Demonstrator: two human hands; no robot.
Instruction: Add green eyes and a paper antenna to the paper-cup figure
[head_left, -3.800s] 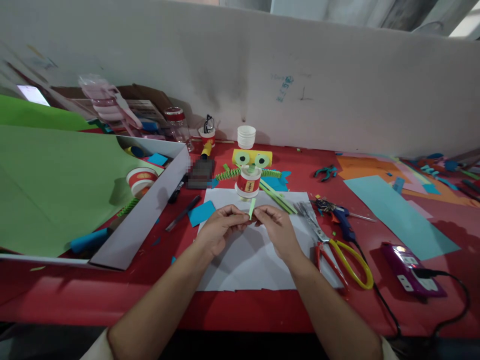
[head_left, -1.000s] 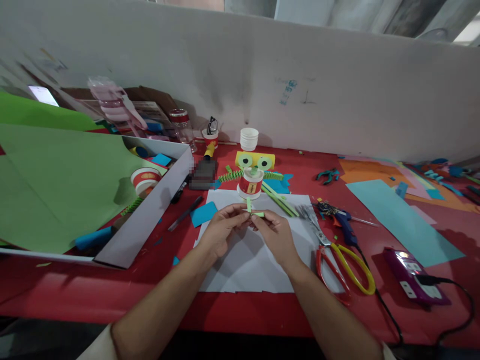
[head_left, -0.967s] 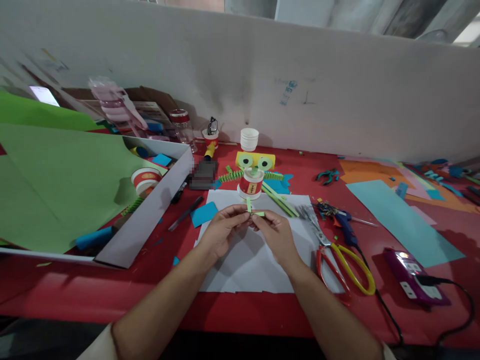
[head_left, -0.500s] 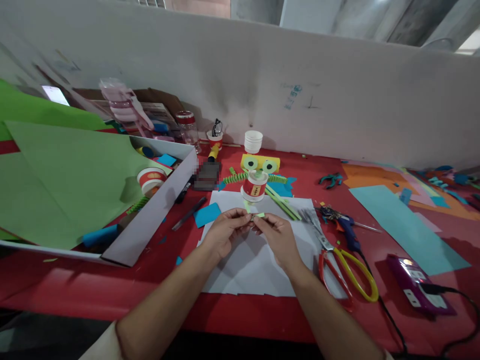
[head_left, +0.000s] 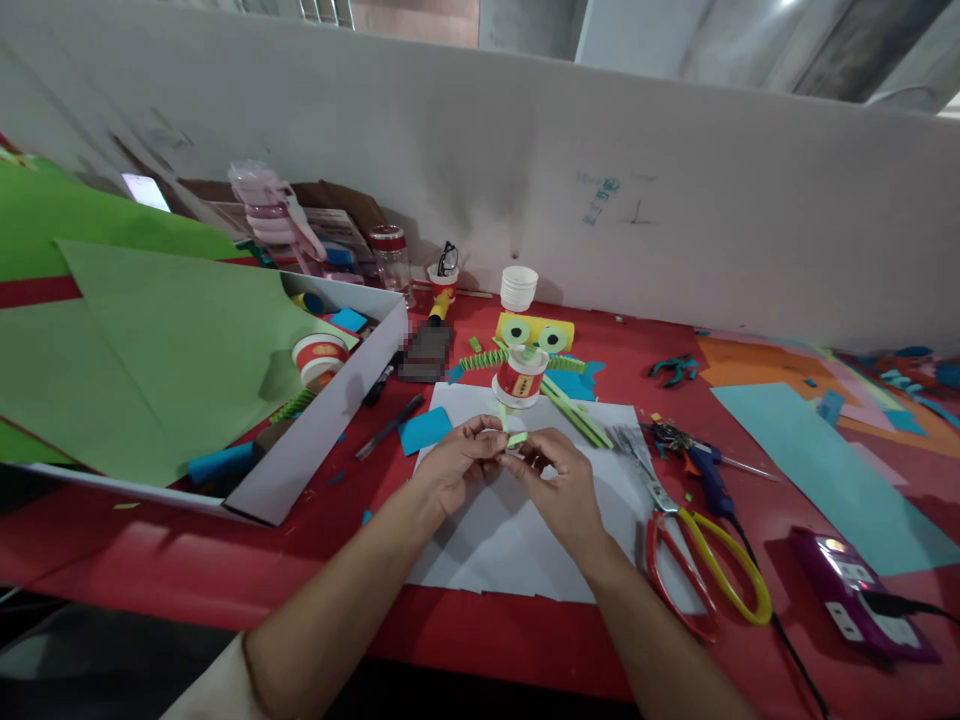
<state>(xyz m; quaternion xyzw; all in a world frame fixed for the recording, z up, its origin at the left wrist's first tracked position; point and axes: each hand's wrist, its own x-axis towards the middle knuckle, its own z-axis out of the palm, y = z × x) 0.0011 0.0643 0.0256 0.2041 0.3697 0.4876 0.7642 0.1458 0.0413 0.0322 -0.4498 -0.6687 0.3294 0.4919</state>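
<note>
Over the white paper sheets [head_left: 517, 540], my left hand [head_left: 466, 455] and my right hand [head_left: 553, 478] meet fingertip to fingertip. Both pinch a light green paper strip [head_left: 517, 439], whose small folded part shows between the fingers. One end of the strip stands up toward the cup. Just beyond my hands is a red and white paper cup [head_left: 519, 380], upside down, with green folded springs [head_left: 484, 360] on either side. Behind it lies a yellow paper roll [head_left: 535, 331] with two round eyes. Several flat green strips [head_left: 576, 412] rest to the cup's right.
Scissors [head_left: 679, 540] with red and yellow handles lie right of my hands, by a glue gun [head_left: 697, 455] and a purple power socket [head_left: 855, 600]. A white box [head_left: 330, 415] of paper stands left. A blue paper square [head_left: 424, 430] and a pen [head_left: 390, 427] lie nearby.
The view has shifted slightly, so everything sits a little further right. My right fingers have shifted on the green strip, and more of its folded part shows.
</note>
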